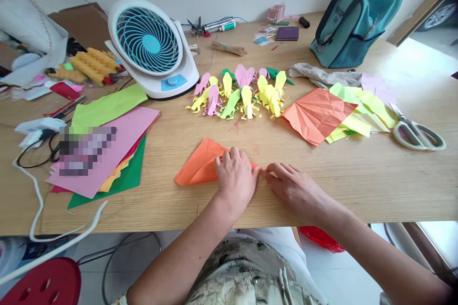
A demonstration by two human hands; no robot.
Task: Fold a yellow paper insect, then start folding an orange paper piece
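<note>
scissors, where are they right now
In the head view, the scissors lie on the table at right, just right of the yellow and green papers.

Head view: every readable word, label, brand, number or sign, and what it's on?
None legible.
Teal bag: lettering on its front, too blurred to read.
Fan: faint marking at the hub, too small to read.
Purple booklet: no text discernible.

Paper (pixel 196 169) on table (pixel 339 176), scissors (pixel 417 131) right

Folded paper (pixel 198 164) orange; fan (pixel 152 44) white, blue; bag (pixel 338 33) teal; tabletop (pixel 365 181) wood-grained.
</note>
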